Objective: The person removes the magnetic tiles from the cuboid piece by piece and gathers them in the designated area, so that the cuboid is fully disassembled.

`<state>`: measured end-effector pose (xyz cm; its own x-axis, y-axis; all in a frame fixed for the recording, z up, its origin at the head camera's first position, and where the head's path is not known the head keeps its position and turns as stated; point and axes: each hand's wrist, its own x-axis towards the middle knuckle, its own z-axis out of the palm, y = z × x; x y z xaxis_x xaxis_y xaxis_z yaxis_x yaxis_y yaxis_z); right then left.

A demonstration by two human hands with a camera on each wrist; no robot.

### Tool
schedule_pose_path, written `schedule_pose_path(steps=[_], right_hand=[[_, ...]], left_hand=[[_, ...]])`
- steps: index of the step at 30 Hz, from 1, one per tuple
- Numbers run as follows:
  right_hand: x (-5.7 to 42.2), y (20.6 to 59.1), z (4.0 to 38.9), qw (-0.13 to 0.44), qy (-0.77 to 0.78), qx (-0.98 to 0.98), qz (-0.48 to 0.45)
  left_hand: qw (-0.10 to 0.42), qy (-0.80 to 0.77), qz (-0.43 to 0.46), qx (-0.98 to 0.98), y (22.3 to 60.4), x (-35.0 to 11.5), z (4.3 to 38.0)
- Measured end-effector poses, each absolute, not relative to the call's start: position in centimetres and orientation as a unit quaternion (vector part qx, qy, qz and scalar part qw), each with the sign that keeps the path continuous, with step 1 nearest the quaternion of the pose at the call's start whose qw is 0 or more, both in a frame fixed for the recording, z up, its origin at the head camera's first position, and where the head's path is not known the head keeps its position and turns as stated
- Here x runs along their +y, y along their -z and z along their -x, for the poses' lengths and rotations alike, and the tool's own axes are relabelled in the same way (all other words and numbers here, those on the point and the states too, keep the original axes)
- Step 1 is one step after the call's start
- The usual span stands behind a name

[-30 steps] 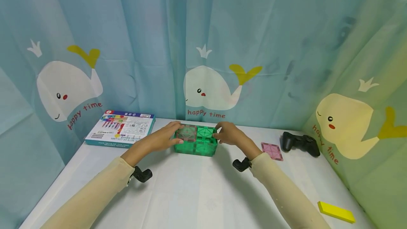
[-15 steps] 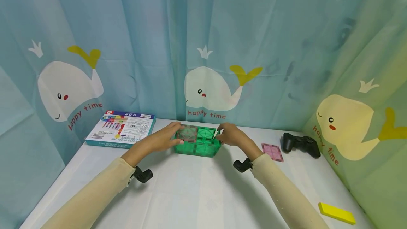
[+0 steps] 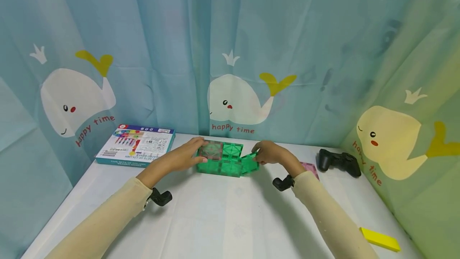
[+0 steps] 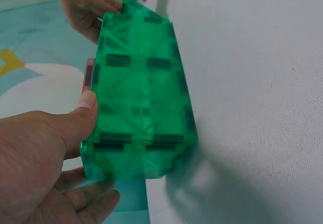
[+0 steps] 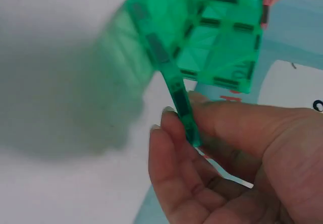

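Note:
A long low box of translucent green magnetic tiles stands on the white table in the head view. A pink magnetic tile lies over the left part of its top. My left hand holds the box's left end, thumb on the upper front edge and fingers around the end. At the other end, my right hand pinches a green magnetic tile between thumb and fingers. This tile slants outward from the box's front right corner, and in the right wrist view the box's end shows open behind it.
A flat printed cardboard box lies at the back left. To the right are another pink tile, partly behind the right forearm, and a black game controller. A yellow block lies near the right edge. A whale-print curtain borders the table.
My right hand has moved right, swinging the green end tile outward from the box. The left hand stays on the box, which has barely moved.

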<state>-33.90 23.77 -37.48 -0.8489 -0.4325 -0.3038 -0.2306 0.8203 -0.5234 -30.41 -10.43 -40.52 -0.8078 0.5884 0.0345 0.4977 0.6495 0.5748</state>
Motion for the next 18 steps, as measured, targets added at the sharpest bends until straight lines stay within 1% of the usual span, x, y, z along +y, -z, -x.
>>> schedule_pose_path(steps=[4,11,18], right_hand=[[25.1,37.9,33.5,0.208,0.286,0.921,0.163],[28.6,37.6,33.1,0.149,0.345,0.914,0.152],[33.5,37.4,32.3,0.133,0.374,0.903,0.164]], left_hand=[[0.078,-0.294,-0.304,0.903,40.6,-10.4,30.4],[0.072,-0.289,-0.308,0.904,40.6,-10.4,30.5],[0.078,-0.288,-0.299,0.906,40.8,-10.5,30.5]])
